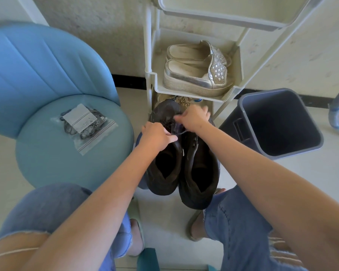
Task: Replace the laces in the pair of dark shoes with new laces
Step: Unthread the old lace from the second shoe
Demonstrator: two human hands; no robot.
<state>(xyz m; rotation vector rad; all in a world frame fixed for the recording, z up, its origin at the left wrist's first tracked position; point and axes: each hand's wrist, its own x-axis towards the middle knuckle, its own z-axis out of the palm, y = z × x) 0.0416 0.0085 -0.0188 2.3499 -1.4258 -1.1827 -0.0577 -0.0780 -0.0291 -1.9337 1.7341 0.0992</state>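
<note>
Two dark shoes stand side by side on the floor between my knees, toes pointing away: the left shoe [164, 169] and the right shoe [201, 173]. My left hand [158, 136] rests on the left shoe's lacing and pinches at the dark lace there. My right hand [193, 118] is curled over the front of the shoes and pinches a dark lace [181, 132]. A clear zip bag of new dark laces [84, 126] lies on the blue chair seat at the left.
The blue chair [47, 153] stands to my left. A cream shoe rack [196, 92] ahead holds silver platform slippers [196, 69]. A grey bin [278, 122] sits open at the right. My knees in torn jeans flank the shoes.
</note>
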